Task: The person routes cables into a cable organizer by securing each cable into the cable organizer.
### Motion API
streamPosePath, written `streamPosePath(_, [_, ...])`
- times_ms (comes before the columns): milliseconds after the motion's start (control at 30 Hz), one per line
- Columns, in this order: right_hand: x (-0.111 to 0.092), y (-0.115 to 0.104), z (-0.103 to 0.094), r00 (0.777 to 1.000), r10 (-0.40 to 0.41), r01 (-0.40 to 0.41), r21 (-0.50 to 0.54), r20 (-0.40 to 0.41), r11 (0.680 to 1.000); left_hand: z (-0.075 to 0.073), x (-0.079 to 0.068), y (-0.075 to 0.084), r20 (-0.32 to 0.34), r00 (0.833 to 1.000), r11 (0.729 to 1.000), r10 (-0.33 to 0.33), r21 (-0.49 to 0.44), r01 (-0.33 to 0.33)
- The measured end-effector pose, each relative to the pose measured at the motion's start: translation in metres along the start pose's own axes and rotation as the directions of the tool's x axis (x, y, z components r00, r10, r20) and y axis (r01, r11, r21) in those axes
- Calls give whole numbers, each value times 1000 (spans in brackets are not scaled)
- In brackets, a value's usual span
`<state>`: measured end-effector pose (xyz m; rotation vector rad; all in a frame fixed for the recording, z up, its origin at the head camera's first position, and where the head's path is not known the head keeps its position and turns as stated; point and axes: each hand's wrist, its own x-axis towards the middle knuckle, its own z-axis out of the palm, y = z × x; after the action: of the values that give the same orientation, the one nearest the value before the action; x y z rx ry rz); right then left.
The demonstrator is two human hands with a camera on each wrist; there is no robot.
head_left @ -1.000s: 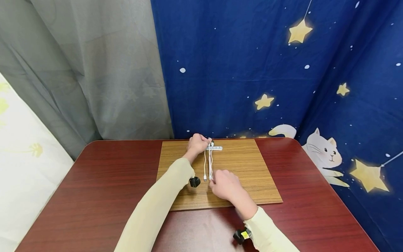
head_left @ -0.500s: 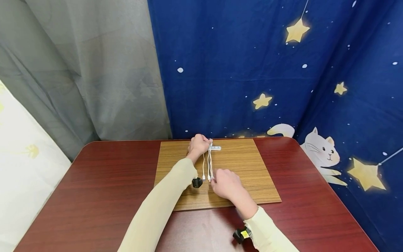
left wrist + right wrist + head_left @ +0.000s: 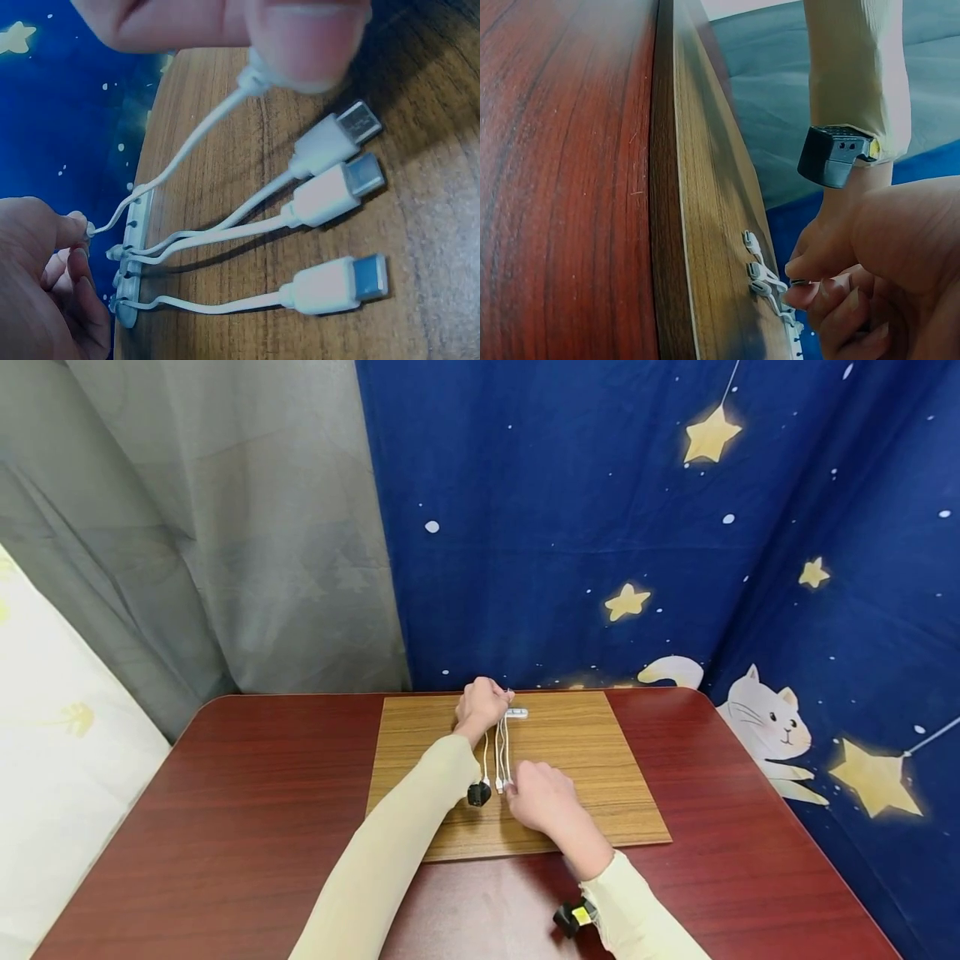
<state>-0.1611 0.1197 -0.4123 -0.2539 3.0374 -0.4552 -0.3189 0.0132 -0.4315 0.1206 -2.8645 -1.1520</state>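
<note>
At the far edge of the board, my left hand (image 3: 482, 703) pinches a white cable (image 3: 180, 157) between thumb and fingers, beside a pale cable clip strip (image 3: 131, 289). My right hand (image 3: 542, 795) grips the near end of this same cable; in the right wrist view a plug tip (image 3: 799, 282) shows between thumb and finger. The cable slants above the strip in the left wrist view. Three other white charging cables run from the strip toward me, ending in a top plug (image 3: 324, 146), a middle plug (image 3: 326, 196) and a bottom plug (image 3: 326, 285) with metal tips.
The wood-grain board (image 3: 592, 760) lies on a dark red table (image 3: 247, 785). Behind the table hang a grey curtain (image 3: 300, 543) and a blue star-patterned curtain (image 3: 525, 527). Each wrist carries a small black camera, such as the left one (image 3: 832, 154).
My left hand has shifted a little to the right along the clip strip, covering more of its left end. My right hand keeps nearly the same place, still gripping the near end.
</note>
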Motion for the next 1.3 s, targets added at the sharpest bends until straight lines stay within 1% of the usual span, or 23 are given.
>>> streamPosePath(267, [5, 2, 1, 1000, 7, -7, 8, 6, 1000, -4, 5, 4, 3, 1000, 1000, -6, 20, 6])
streamPosePath(500, [8, 6, 2, 1000, 11, -11, 16, 19, 1000, -3, 11, 5, 14, 1000, 999, -28, 36, 27])
streamPosePath(667, [10, 7, 2, 999, 14, -15, 18, 30, 1000, -5, 11, 8, 25, 999, 998, -36, 48, 35])
streamPosePath(800, [10, 7, -1, 999, 24, -25, 22, 48, 999, -5, 11, 11, 37, 998, 998, -43, 41, 42])
streamPosePath(967, [12, 8, -4, 997, 36, -37, 17, 67, 999, -3, 12, 13, 52, 998, 998, -45, 38, 44])
streamPosePath(1167, [13, 11, -7, 996, 43, -43, -9, 82, 999, 2, 14, 13, 58, 997, 997, -53, 64, 49])
streamPosePath(1300, [13, 13, -9, 996, 43, -41, -24, 85, 999, 5, 14, 12, 59, 997, 996, -46, 77, 42])
